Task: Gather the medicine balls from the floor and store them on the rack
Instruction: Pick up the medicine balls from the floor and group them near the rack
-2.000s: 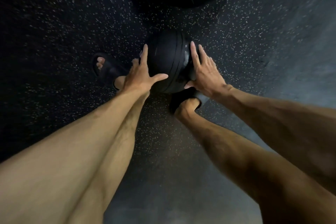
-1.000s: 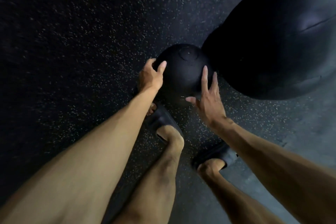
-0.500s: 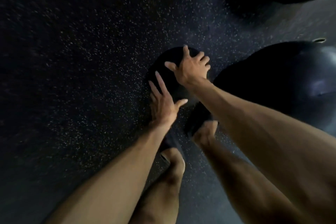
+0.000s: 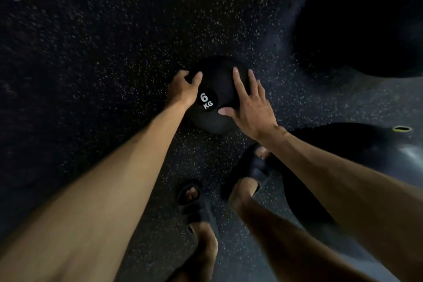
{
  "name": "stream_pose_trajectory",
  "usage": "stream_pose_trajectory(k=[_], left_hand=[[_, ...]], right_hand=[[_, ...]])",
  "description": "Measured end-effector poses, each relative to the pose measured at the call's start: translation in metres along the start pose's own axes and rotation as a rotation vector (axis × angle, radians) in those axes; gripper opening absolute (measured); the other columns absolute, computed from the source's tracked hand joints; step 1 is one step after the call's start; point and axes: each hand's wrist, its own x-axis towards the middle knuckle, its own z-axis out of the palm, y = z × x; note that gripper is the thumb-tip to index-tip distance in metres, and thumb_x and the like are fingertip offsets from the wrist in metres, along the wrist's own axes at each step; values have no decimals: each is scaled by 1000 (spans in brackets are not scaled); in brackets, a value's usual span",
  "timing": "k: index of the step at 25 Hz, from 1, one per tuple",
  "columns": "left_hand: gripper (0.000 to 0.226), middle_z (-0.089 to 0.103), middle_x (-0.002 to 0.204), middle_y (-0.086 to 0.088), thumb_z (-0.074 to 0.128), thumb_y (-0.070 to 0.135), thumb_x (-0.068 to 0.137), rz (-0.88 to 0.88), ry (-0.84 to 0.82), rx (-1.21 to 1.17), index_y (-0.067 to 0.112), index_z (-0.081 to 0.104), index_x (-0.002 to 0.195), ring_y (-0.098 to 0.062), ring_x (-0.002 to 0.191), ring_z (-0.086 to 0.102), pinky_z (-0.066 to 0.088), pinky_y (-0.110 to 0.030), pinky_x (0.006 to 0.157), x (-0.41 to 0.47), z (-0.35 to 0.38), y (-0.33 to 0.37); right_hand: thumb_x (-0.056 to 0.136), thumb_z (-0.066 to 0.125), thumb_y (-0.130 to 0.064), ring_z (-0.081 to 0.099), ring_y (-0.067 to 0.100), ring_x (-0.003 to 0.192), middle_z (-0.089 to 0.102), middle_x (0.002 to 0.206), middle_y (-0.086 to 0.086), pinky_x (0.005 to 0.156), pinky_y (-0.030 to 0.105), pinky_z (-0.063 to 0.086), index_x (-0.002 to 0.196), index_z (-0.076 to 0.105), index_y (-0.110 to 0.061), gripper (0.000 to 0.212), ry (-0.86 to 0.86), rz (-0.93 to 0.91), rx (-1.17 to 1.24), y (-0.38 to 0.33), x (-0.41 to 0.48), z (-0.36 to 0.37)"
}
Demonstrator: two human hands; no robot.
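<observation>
Left hand point(image 4: 183, 90) curled over the upper left side of a black medicine ball point(image 4: 219, 89), right hand point(image 4: 250, 107) pressed to its right side with fingers straight and spread, clasping nothing: a person bends over the ball at the centre of the frame. It appears to sit on the speckled rubber floor point(image 4: 114, 52), just above the person's right sandal point(image 4: 251, 167).

Half a second earlier the right hand lay over the top of the ball and the left was flat against its near side. Both have since moved to opposite flanks, and the ball has turned so that a white "6 KG" marking point(image 4: 206, 101) faces up. That reads as a two-handed hold being set for the lift, with the carry to the rack yet to come.

The rack is nowhere in the frame. The ball's underside and the left fingertips are hidden, so whether it has left the floor is unclear. A big dark shape point(image 4: 366, 18) at upper right and a large dark ball point(image 4: 354, 142) at right, bearing a yellow-green valve point(image 4: 401, 129), are cut off by the edge and lost in gloom.
</observation>
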Motion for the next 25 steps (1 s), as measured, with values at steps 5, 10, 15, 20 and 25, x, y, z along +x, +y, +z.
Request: stream_pose_trajectory(k=[5,10,15,20,25], left_hand=[[101,17,162,-21,57,57,93,29,-98,94,21,-11,159,-37,144,31,33,-44,113,-46,8,-24],[134,17,159,-26,66,70,77,-61,-38,372,11,-27,153,-43,136,41,42,-52,106,-25,7,-2],[114,39,150,-22,58,70,83,-97,0,307,15,-7,160,-41,126,53,46,-48,97,24,-43,27],[86,48,148,-15,52,69,89,-79,71,163,15,33,153,-34,133,49,41,-44,104,87,-95,56],[70,38,153,-18,38,54,102,45,52,108,15,22,157,-34,134,45,41,-42,103,103,-125,43]], right_hand=[[89,39,-79,13,49,150,-2,169,15,113,62,34,159,-15,-37,98,-133,92,-54,-36,64,-41],[92,26,-80,13,50,149,3,169,15,114,63,26,160,-7,-40,85,-197,218,-82,-82,123,-63],[100,30,-68,4,42,155,0,169,17,123,58,15,163,1,-29,80,14,-54,-6,-74,115,-56],[93,50,-67,-2,43,155,-13,169,15,123,60,16,160,-13,-33,98,20,-38,-15,-84,122,-58],[92,44,-73,10,50,150,-4,170,13,115,64,28,160,-10,-39,93,-95,104,-56,-149,205,-104]])
